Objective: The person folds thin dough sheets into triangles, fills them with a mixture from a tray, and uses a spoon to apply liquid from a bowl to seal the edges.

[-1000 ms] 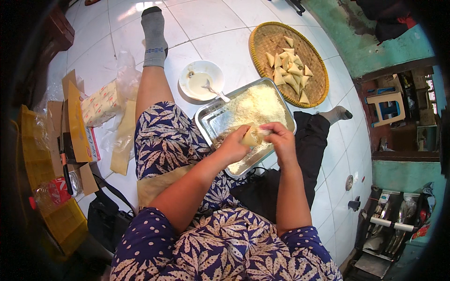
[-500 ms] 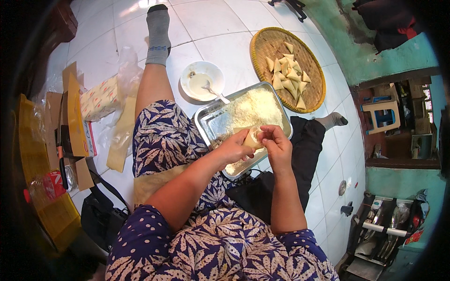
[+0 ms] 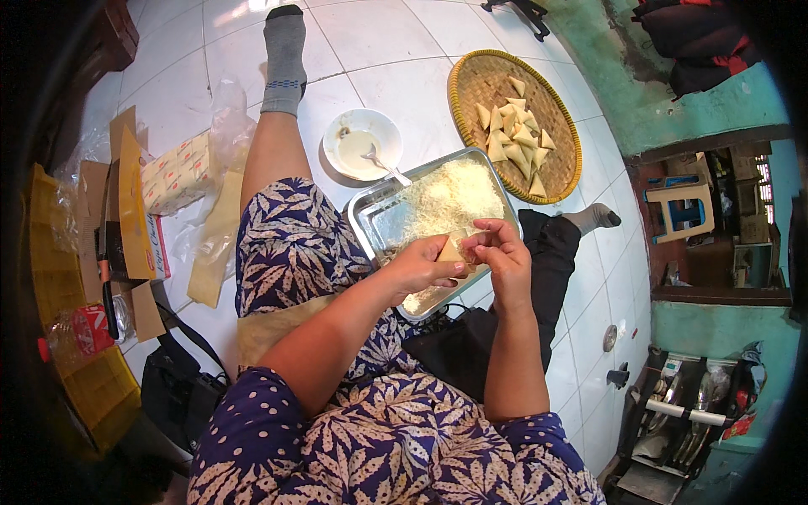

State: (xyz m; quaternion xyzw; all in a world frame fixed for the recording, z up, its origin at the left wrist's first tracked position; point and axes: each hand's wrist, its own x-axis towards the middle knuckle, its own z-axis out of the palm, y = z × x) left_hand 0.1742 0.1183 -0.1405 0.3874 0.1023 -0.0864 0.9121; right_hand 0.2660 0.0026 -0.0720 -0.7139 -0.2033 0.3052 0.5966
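Observation:
A pale pastry wrapper [image 3: 451, 251], folded into a small cone, is pinched in my left hand [image 3: 415, 271] above the near side of a metal tray [image 3: 364, 220]. At the wrapper's right edge, the bent fingers and thumb of my right hand [image 3: 505, 259] close together on it. Grated pale yellow filling, like cheese [image 3: 459, 195], heaps in the tray under my hands. Beyond it stands a white bowl [image 3: 341, 151] of whitish paste with a spoon [image 3: 389, 168] in it. Folded triangular pastries [image 3: 523, 139] lie piled on a round woven tray [image 3: 471, 84] at the far right.
Beige wrapper strips lie across my left thigh [image 3: 273, 330] and on the floor strip [image 3: 215, 252] beside plastic bags. An opened carton [image 3: 135, 210], a patterned pack [image 3: 178, 175] and a black bag [image 3: 181, 391] are at left. My outstretched legs flank the tray.
The wrapper has turned in my left hand, and its opening shows less. My right fingers have shifted slightly up and to the right along its edge. The surrounding things stay put.

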